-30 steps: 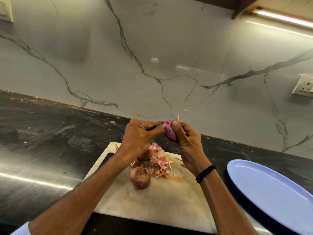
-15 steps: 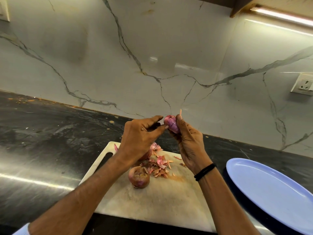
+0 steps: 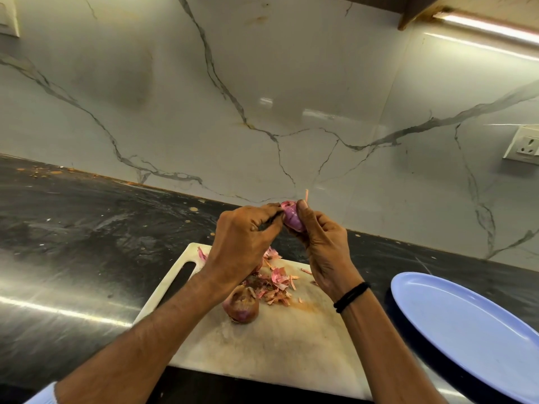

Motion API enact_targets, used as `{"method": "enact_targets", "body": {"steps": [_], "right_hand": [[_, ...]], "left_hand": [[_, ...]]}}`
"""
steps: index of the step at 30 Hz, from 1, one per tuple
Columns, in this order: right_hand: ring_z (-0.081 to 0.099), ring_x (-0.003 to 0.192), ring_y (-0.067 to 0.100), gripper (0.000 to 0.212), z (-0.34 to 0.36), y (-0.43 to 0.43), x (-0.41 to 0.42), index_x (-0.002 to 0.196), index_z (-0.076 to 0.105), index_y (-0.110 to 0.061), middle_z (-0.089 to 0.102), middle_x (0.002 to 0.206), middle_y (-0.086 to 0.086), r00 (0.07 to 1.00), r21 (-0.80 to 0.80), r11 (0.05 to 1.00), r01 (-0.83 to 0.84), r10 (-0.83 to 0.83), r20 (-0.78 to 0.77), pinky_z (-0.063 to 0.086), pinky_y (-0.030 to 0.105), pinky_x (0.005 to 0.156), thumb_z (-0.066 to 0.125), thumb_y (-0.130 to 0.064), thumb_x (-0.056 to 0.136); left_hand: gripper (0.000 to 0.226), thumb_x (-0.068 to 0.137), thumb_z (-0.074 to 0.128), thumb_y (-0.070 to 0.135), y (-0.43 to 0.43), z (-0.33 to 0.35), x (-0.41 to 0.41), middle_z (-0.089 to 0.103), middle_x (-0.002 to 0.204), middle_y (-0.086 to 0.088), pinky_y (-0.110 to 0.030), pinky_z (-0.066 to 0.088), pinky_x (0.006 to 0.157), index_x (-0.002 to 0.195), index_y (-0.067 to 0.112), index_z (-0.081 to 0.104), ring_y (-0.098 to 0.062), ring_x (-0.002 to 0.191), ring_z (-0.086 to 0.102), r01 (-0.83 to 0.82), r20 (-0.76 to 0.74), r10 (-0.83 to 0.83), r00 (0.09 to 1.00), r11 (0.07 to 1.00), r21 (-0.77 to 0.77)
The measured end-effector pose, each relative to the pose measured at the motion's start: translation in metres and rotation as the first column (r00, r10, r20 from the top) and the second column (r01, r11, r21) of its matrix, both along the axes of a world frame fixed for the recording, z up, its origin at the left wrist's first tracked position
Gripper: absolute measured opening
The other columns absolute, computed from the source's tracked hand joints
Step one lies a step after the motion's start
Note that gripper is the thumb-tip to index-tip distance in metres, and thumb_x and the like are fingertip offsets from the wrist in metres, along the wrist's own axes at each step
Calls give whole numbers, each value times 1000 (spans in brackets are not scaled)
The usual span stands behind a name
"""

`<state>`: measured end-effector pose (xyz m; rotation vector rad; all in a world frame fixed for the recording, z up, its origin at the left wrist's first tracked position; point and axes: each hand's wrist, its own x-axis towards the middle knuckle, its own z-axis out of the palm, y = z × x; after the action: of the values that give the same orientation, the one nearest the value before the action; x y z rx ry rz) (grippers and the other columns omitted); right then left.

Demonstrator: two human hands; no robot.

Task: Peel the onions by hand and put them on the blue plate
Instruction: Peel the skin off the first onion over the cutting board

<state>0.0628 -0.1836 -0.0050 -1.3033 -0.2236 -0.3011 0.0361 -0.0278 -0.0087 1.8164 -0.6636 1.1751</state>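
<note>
While a purple onion [image 3: 291, 217] is gripped in the right hand [image 3: 326, 249] above the cutting board [image 3: 280, 345], its top is pinched by the left hand [image 3: 242, 243]. An unpeeled onion [image 3: 241, 305] is left beside loose skins [image 3: 277, 284]; the blue plate [image 3: 472, 333] is set right.

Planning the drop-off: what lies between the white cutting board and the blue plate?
Head view: only bare dark stone countertop, with the right forearm crossing above it.
</note>
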Motion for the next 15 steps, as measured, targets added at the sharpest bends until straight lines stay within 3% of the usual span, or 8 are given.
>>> {"method": "enact_targets", "body": {"steps": [3, 8, 12, 15], "right_hand": [[71, 101, 29, 66, 0, 0, 1, 107, 71, -1, 74, 104, 15, 1000, -23, 1000, 5, -5, 4, 56, 37, 93, 79, -48, 62], [71, 99, 26, 61, 0, 1, -1, 104, 72, -6, 74, 103, 13, 1000, -54, 998, -15, 16, 16, 57, 33, 90, 79, -48, 60], [70, 101, 26, 62, 0, 1, -2, 107, 72, -5, 74, 106, 14, 999, -75, 997, -24, 26, 22, 54, 39, 97, 79, -47, 62], [70, 103, 28, 63, -1, 1, -2, 108, 71, -5, 74, 106, 14, 1000, -90, 996, -22, 24, 20, 52, 43, 100, 79, -48, 62]], "left_hand": [[30, 84, 76, 15, 0, -2, -1, 77, 100, -8, -11, 52, 85, 111, 3, 73, -12, 85, 73, -49, -18, 51, 999, 997, 61], [32, 82, 78, 15, 1, -2, -1, 77, 96, -9, -16, 54, 82, 111, 3, 73, -14, 83, 72, -71, -46, 73, 996, 996, 53], [26, 83, 77, 18, 2, -1, -1, 77, 93, -7, -5, 50, 81, 106, 5, 74, -9, 82, 71, -45, -73, 45, 996, 999, 2], [23, 85, 76, 17, 3, 0, -1, 77, 92, -5, -5, 51, 80, 104, 6, 75, -7, 81, 70, -34, -78, 32, 996, 999, -22]]}}
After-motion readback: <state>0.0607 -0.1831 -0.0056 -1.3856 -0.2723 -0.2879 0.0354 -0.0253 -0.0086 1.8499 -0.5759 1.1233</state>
